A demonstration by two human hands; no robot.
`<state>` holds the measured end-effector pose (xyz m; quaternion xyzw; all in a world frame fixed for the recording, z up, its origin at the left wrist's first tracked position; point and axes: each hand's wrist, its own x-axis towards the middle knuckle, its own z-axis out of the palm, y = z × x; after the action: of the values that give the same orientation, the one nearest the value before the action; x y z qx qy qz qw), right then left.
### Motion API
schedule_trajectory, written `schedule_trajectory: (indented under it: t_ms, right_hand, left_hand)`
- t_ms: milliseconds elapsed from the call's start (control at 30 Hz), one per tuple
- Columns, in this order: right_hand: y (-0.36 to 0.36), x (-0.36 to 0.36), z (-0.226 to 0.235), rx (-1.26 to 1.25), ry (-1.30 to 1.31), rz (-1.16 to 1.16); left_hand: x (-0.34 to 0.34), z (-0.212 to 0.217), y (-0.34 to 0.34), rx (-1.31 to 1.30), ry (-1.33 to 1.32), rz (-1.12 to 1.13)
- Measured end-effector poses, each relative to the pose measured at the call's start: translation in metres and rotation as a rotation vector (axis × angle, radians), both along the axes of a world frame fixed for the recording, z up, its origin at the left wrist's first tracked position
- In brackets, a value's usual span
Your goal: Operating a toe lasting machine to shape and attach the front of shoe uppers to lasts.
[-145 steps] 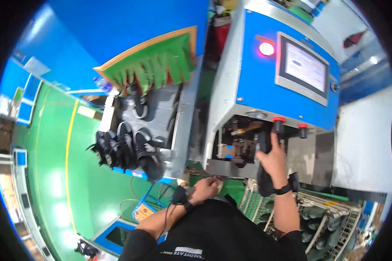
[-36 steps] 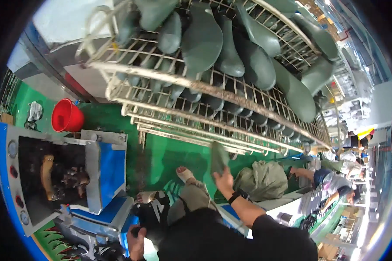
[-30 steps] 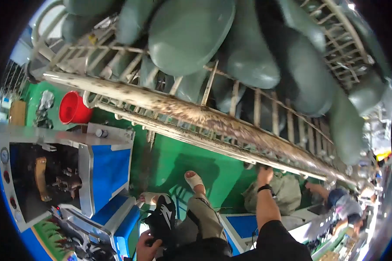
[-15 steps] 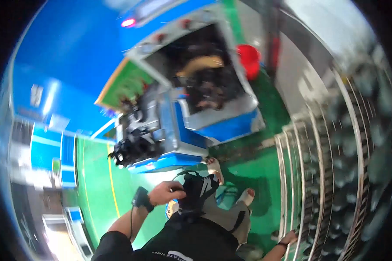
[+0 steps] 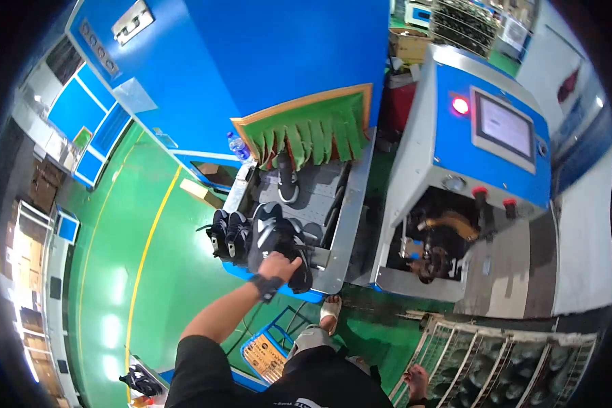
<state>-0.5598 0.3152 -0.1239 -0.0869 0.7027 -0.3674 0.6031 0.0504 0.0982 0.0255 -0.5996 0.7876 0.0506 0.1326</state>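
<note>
My left hand (image 5: 279,267), with a dark band at the wrist, is closed on a black shoe (image 5: 298,265) at the near end of a conveyor. Right beside it stands another black shoe with white marks (image 5: 268,221). Two more black shoes (image 5: 228,234) sit to the left on the same end. Farther in, a single shoe (image 5: 287,183) lies on the conveyor bed (image 5: 313,190) in front of green curtain strips (image 5: 319,139). Low on the right, my right hand (image 5: 416,381) is beside the wire rack, fingers partly curled and apart, holding nothing I can see.
A blue machine with a screen (image 5: 503,129) and a lit red lamp stands to the right. Below it is a metal rack (image 5: 503,360) of dark rounded pieces. A blue stool (image 5: 265,350) is near my legs. A bottle (image 5: 238,146) stands beside the curtain.
My view has swung right and toward the conveyor. My left hand has carried the black shoe from in front of my body to the conveyor's near end. My right hand has come off the rack's rail.
</note>
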Motion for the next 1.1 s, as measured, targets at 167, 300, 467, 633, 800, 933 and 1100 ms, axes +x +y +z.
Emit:
schedule_trajectory:
  t_ms: [167, 300, 467, 633, 800, 933, 1100]
  right_hand:
    - [-0.056, 0.025, 0.027, 0.009, 0.103, 0.158]
    - [-0.066, 0.047, 0.037, 0.116, 0.108, 0.312]
    - [-0.043, 0.032, 0.002, 0.137, 0.190, 0.592]
    - [-0.045, -0.015, -0.030, 0.089, 0.146, 0.650]
    - [-0.068, -0.041, -0.005, 0.052, 0.162, 0.547]
    - [-0.072, -0.065, -0.026, -0.028, -0.035, 0.384]
    - [-0.138, -0.087, -0.113, -0.386, 0.364, 1.513]
  left_hand:
    - [-0.033, -0.046, -0.007, -0.176, 0.136, -0.024]
    - [-0.026, -0.024, 0.011, -0.292, 0.435, 0.003]
    - [0.005, -0.022, 0.043, -0.121, 0.274, 0.065]
    - [-0.020, -0.064, 0.040, 0.187, -0.129, 0.179]
    - [-0.056, -0.054, 0.028, 0.090, -0.141, 0.252]
    - [-0.070, 0.019, 0.093, -0.061, 0.181, 0.308]
    - [-0.093, 0.068, 0.248, -0.205, 0.342, 0.546]
